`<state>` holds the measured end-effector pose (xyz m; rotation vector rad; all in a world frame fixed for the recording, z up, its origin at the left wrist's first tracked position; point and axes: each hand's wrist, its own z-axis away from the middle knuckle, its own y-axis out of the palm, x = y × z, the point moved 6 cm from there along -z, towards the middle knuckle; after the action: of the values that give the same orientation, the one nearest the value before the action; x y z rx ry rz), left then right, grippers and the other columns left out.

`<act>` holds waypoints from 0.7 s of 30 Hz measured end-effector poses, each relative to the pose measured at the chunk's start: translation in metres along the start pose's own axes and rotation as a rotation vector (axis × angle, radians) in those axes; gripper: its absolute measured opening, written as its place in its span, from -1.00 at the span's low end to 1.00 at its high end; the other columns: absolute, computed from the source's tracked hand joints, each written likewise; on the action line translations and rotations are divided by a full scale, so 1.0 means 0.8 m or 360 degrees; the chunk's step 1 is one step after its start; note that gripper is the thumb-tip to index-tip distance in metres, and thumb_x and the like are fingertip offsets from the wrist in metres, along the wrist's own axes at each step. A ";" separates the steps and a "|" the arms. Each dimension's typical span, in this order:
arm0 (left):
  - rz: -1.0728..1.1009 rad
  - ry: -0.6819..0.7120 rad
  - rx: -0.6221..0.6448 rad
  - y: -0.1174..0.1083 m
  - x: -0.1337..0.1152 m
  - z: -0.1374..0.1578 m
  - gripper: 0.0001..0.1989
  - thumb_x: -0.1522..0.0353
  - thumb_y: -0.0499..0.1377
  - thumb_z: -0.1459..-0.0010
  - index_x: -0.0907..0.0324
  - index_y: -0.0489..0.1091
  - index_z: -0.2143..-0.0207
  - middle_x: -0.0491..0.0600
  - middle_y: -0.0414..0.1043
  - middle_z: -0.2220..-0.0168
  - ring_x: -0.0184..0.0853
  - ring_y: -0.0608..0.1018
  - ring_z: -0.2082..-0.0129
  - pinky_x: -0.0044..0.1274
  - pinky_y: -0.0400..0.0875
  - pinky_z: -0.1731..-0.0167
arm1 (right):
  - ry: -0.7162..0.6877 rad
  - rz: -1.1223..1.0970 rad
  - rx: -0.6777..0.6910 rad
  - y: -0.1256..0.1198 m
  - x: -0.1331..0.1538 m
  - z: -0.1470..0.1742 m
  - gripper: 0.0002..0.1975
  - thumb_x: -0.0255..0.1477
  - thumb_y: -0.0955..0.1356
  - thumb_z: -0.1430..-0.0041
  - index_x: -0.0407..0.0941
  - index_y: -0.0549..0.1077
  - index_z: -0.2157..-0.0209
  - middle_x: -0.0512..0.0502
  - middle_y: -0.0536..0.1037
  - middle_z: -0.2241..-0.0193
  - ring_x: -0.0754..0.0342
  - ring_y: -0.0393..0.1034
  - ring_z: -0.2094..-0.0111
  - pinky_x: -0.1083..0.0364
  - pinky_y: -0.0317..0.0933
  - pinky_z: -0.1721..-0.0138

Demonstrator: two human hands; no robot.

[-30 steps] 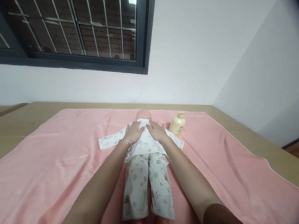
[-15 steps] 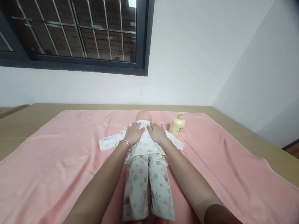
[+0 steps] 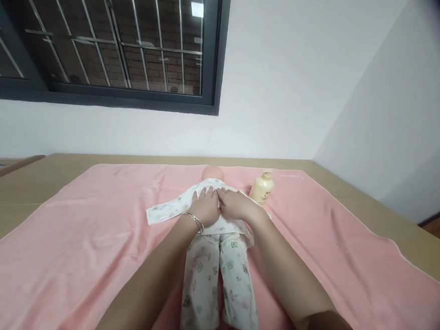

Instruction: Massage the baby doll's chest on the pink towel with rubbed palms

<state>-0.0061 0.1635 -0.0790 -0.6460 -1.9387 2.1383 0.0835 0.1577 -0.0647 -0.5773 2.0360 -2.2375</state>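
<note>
A baby doll (image 3: 212, 173) in white patterned pyjamas lies stretched out, its head toward the wall and its face not visible. My left hand (image 3: 206, 206), with bracelets at the wrist, rests flat on the pyjama top (image 3: 224, 227), fingers spread. Beside it, my right hand (image 3: 236, 204) lies on the top too, its fingertips meeting the left hand near the middle. Neither hand grips anything. The doll's right-hand sleeve is mostly hidden behind my right arm. The pyjama trousers (image 3: 202, 287) extend toward me between my forearms.
A pale yellow pump bottle (image 3: 262, 187) stands just right of the doll. Everything lies on a pink sheet (image 3: 96, 234) over a wooden surface (image 3: 72, 162). Behind are a white wall (image 3: 274, 80) and a barred window (image 3: 129, 50).
Both hands have slid inward on the doll's top and now meet near the middle, where before there was a gap between them. The view has shifted slightly.
</note>
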 end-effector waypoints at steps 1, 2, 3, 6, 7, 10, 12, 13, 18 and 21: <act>-0.0011 0.0037 0.0025 -0.001 -0.004 0.004 -0.30 0.28 0.00 -0.22 0.19 -0.04 -0.39 0.16 -0.17 -0.42 0.04 -0.08 -0.41 -0.03 -0.20 -0.30 | -0.0032 0.0005 0.0034 -0.003 0.007 0.009 -0.33 -0.49 0.23 -0.18 -0.11 0.08 -0.34 -0.27 0.16 -0.32 -0.25 0.11 -0.29 -0.25 -0.04 -0.23; -0.0027 0.0072 0.0045 -0.002 -0.007 0.007 -0.28 0.29 0.04 -0.19 0.15 -0.02 -0.39 0.13 -0.16 -0.42 0.03 -0.09 -0.41 -0.04 -0.22 -0.30 | -0.0060 0.0012 0.0049 -0.004 0.014 0.017 -0.28 -0.49 0.23 -0.17 -0.13 0.01 -0.37 -0.26 0.08 -0.35 -0.24 0.02 -0.33 -0.24 -0.07 -0.26; -0.0049 0.0106 0.0069 -0.002 -0.009 0.009 -0.26 0.29 0.08 -0.16 0.11 -0.01 -0.38 0.10 -0.15 -0.42 0.03 -0.11 -0.41 -0.05 -0.23 -0.31 | -0.0087 0.0018 0.0051 -0.006 0.021 0.022 -0.25 -0.50 0.24 -0.17 -0.14 -0.04 -0.38 -0.25 0.01 -0.37 -0.23 -0.06 -0.36 -0.23 -0.11 -0.28; -0.0084 0.0187 0.0127 -0.001 -0.006 0.006 -0.23 0.28 0.14 -0.12 0.04 0.01 -0.38 0.05 -0.15 -0.43 0.03 -0.15 -0.42 -0.04 -0.25 -0.31 | -0.0151 -0.0025 0.0046 -0.002 0.029 0.020 -0.20 -0.52 0.24 -0.14 -0.18 -0.09 -0.40 -0.20 -0.10 -0.40 -0.21 -0.19 -0.39 -0.22 -0.20 -0.32; -0.0066 0.0185 0.0119 -0.001 -0.001 0.002 -0.25 0.29 0.11 -0.13 0.04 0.01 -0.38 0.05 -0.15 -0.43 0.03 -0.14 -0.42 -0.04 -0.24 -0.30 | -0.0163 -0.0077 0.0043 0.002 0.027 0.014 -0.20 -0.53 0.23 -0.14 -0.18 -0.09 -0.40 -0.17 -0.11 -0.40 -0.20 -0.21 -0.40 -0.22 -0.22 -0.33; 0.0066 0.0096 0.0006 0.000 0.022 -0.018 -0.36 0.27 -0.03 -0.25 0.08 0.00 -0.38 0.07 -0.15 -0.43 0.01 -0.09 -0.41 0.00 -0.20 -0.29 | -0.0182 -0.0277 -0.0012 0.013 0.006 -0.017 -0.22 -0.50 0.19 -0.17 -0.11 -0.12 -0.41 -0.09 -0.13 -0.41 -0.15 -0.27 -0.41 -0.27 -0.34 -0.35; 0.0196 0.0044 -0.0084 0.005 0.040 -0.033 -0.40 0.19 -0.14 -0.32 0.08 -0.01 -0.38 0.06 -0.17 -0.43 -0.05 -0.08 -0.41 -0.02 -0.19 -0.29 | -0.0149 -0.0380 -0.0068 0.022 -0.016 -0.037 -0.25 -0.49 0.16 -0.19 -0.05 -0.11 -0.40 -0.05 -0.13 -0.41 -0.08 -0.32 -0.42 -0.29 -0.43 -0.34; 0.0258 0.0028 -0.0130 0.009 0.049 -0.040 -0.42 0.16 -0.20 -0.34 0.06 0.00 -0.37 0.03 -0.16 -0.43 -0.10 -0.07 -0.42 -0.05 -0.18 -0.30 | -0.0121 -0.0431 -0.0089 0.026 -0.028 -0.046 -0.27 -0.47 0.16 -0.19 -0.02 -0.07 -0.40 -0.02 -0.13 -0.41 -0.06 -0.33 -0.42 -0.28 -0.45 -0.34; 0.0359 -0.0136 -0.0389 0.023 0.087 -0.058 -0.40 0.10 -0.25 -0.36 0.15 0.10 -0.32 0.06 0.00 -0.39 -0.21 0.04 -0.39 -0.30 -0.12 -0.33 | 0.0158 -0.0556 -0.0306 0.037 -0.080 -0.062 -0.45 -0.21 0.09 -0.33 0.04 0.18 -0.31 -0.04 0.07 -0.37 -0.07 -0.13 -0.38 -0.29 -0.47 -0.33; 0.0335 -0.0217 -0.0408 0.024 0.091 -0.058 -0.38 0.06 -0.23 -0.35 0.17 0.10 -0.31 0.08 0.03 -0.38 -0.18 0.06 -0.38 -0.25 -0.17 -0.33 | 0.0297 -0.0511 -0.0406 0.039 -0.092 -0.060 -0.42 -0.09 0.05 -0.36 -0.02 0.24 -0.27 -0.12 0.21 -0.31 -0.11 0.01 -0.33 -0.30 -0.41 -0.32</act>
<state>-0.0481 0.2328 -0.1144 -0.8001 -2.3395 2.1180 0.1304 0.2213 -0.1145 -0.7938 2.5070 -2.2858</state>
